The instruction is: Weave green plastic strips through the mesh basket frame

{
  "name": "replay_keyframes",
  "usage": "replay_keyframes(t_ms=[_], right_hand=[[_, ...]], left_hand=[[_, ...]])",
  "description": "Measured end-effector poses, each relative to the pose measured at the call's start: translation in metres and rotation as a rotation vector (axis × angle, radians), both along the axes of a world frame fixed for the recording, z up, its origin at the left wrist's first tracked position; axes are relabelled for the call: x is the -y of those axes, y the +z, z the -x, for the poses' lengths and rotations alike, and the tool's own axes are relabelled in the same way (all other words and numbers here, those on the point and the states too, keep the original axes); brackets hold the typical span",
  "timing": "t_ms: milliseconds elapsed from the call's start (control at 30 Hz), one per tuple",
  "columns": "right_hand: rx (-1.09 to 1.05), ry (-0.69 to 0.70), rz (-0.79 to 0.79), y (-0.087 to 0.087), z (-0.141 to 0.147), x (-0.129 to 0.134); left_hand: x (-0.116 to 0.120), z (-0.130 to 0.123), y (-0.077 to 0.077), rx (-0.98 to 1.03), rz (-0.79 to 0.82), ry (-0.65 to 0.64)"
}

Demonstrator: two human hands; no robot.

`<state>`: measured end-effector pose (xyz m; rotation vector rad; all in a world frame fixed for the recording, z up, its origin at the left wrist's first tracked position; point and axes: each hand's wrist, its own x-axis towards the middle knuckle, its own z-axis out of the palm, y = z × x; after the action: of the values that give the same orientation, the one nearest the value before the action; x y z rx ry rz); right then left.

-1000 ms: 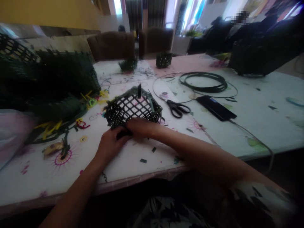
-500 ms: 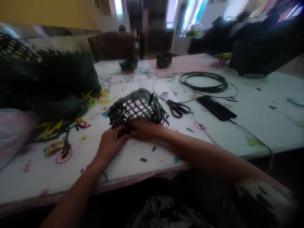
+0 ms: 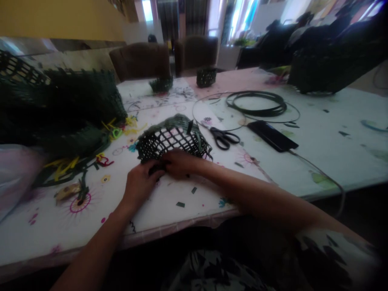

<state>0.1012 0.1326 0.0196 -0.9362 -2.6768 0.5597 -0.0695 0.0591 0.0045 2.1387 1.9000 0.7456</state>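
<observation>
A dark green woven basket (image 3: 176, 135) with an open lattice lies on the table in front of me. My left hand (image 3: 144, 178) is closed on its near lower edge, thumb and fingers pinching the dark strips. Right beside it, my right hand (image 3: 177, 161) is bent over the same edge with its fingers closed on the basket. The fingertips are dim and partly hidden, so the exact strip between them cannot be made out. Black-handled scissors (image 3: 224, 138) rest just right of the basket.
A coil of dark strip (image 3: 257, 103) and a black phone (image 3: 273, 136) with a cable lie to the right. Large green baskets (image 3: 87, 93) and yellow scraps (image 3: 65, 167) are at the left. Two small baskets (image 3: 206, 77) stand farther back. A plastic bag (image 3: 18, 173) sits at the left edge.
The whole view has shifted slightly, so the table things appear a little farther left. Both hands remain at the same edge of the basket.
</observation>
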Motion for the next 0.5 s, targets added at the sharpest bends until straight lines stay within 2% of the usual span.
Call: replay_keyframes(t_ms=[167, 400, 500], right_hand=[[-0.001, -0.216, 0.029, 0.001, -0.001, 0.001], [0.004, -0.104, -0.027, -0.004, 0.001, 0.006], [0.052, -0.102, -0.076, -0.005, 0.004, 0.01]], left_hand=[[0.0, -0.003, 0.003, -0.025, 0.04, 0.031], [0.0, -0.003, 0.004, -0.021, 0.063, 0.049], [0.0, -0.003, 0.005, 0.009, 0.072, 0.052]])
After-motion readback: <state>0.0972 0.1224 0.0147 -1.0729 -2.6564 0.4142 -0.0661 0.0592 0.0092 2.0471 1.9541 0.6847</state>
